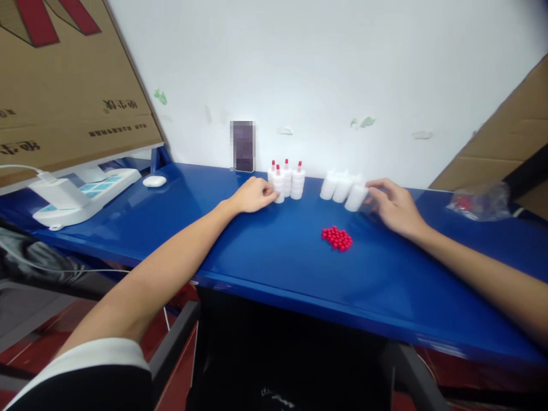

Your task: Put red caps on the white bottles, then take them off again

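Observation:
On a blue table (265,251), my left hand (253,195) rests with curled fingers against a small white bottle with a red cap (278,184), the front one of several capped bottles (291,178) standing near the wall. My right hand (394,208) grips the nearest of three uncapped white bottles (342,188) at the right; that bottle (357,197) is tilted. A pile of small red caps (337,238) lies on the table in front of the uncapped bottles, between my two hands.
A white power strip with a charger (81,197) and a white earbud case (154,181) sit at the left. A dark phone (243,146) leans on the white wall. Cardboard boxes (64,80) stand left and right. A clear plastic bag (477,201) lies far right.

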Demonstrator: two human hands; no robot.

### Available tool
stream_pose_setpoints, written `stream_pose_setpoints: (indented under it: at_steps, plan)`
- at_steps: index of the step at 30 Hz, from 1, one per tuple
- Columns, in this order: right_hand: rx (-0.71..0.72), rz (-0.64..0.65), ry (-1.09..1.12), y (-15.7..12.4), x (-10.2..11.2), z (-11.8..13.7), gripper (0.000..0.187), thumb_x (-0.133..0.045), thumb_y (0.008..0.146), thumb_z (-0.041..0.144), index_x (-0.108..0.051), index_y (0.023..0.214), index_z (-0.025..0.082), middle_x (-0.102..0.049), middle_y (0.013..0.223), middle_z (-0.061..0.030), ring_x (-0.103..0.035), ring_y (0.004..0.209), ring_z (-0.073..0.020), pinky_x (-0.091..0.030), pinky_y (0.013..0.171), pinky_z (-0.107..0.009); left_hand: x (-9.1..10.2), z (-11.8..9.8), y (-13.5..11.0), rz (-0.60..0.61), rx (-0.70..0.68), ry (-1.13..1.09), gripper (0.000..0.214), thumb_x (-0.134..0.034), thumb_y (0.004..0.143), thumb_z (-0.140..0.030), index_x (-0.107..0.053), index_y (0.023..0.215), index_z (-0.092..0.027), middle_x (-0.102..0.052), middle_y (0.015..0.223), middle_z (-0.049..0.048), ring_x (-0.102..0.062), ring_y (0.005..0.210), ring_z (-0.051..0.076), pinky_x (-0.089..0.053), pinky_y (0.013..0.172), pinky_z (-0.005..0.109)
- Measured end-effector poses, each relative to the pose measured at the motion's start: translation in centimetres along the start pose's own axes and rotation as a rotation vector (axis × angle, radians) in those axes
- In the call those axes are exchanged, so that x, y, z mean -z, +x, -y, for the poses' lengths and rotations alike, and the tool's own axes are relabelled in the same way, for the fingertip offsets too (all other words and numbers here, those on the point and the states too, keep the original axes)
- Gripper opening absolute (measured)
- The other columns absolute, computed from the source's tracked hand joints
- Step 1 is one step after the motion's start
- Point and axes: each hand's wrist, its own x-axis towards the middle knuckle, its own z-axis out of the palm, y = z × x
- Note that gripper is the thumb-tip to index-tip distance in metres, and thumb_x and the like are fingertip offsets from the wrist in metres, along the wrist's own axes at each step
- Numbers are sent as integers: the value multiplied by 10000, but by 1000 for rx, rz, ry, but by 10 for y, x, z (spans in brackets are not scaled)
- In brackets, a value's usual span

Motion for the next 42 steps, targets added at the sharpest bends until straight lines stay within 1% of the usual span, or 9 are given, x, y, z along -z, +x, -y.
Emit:
stream_pose_setpoints:
  at_steps: [5, 10, 15, 18, 22, 26, 28, 35, 42]
  plan:
    - [78, -121, -39, -6, -2, 7, 273, -786, 762, 474, -697, 840, 229, -726, 776, -59, -680, 698, -248, -529, 654, -393, -3, -3, 0, -13, 14, 31, 461, -533, 893, -372, -270, 548, -217, -310, 507, -51, -296, 505, 96, -254, 567, 289]
    - [77, -51, 116, -11, -3, 15, 187, -611, 850, 408, -687, 880, 239, -724, 861, -53, -653, 752, -249, -517, 682, -396, -3, -2, 2, -88, 31, 67, 440, -529, 898, -399, -326, 559, -204, -444, 562, -21, -399, 561, 113, -274, 596, 283]
    - [65, 54, 98, -14, -8, 29, 223, -629, 850, 446, -704, 899, 242, -748, 960, -63, -671, 889, -283, -523, 831, -442, -2, -5, 0, -77, 1, -9, 490, -500, 909, -383, -222, 545, -210, -255, 518, -55, -255, 522, 90, -242, 570, 278]
    - [-28, 179, 208, -15, -9, 36, 262, -631, 873, 472, -730, 949, 242, -779, 1012, -72, -694, 1000, -311, -526, 899, -463, -2, -24, 0, -54, -47, -60, 503, -463, 943, -374, -224, 531, -210, -214, 533, -58, -218, 527, 85, -222, 559, 275]
    - [-100, 315, 324, -18, -11, 43, 279, -637, 893, 465, -736, 1042, 252, -793, 1056, -75, -708, 1056, -319, -528, 934, -475, -7, -66, -2, 45, -209, -59, 459, -470, 988, -360, -404, 567, -190, -321, 536, -50, -257, 526, 93, -236, 563, 288]
    - [-61, 358, 289, -22, -13, 47, 289, -622, 909, 462, -742, 1066, 251, -788, 1075, -72, -708, 1048, -307, -518, 947, -466, -18, -92, -6, 282, -337, -264, 300, -403, 1064, -345, -650, 1067, -174, -579, 686, -16, -483, 591, 113, -377, 618, 266]
    - [-38, 369, 244, -23, -14, 48, 309, -605, 923, 481, -745, 1061, 242, -786, 1040, -73, -709, 1019, -297, -521, 933, -456, -23, -92, -7, 343, -373, -331, 314, -379, 1073, -317, -623, 1207, -171, -645, 781, 11, -554, 658, 123, -426, 669, 264]
    - [44, 409, 201, -24, -13, 46, 294, -569, 968, 487, -716, 1032, 240, -766, 954, -63, -725, 935, -255, -554, 902, -424, -20, -76, -6, 279, -419, -304, 293, -395, 977, -177, -668, 1084, -178, -701, 940, 54, -580, 746, 136, -464, 719, 278]
    - [146, 435, 126, -22, -13, 44, 310, -550, 973, 474, -711, 1048, 220, -758, 927, -63, -730, 895, -250, -560, 875, -417, -21, -88, -9, 266, -409, -57, 316, -490, 941, -303, -674, 1163, -177, -672, 850, 32, -576, 709, 152, -430, 713, 298]
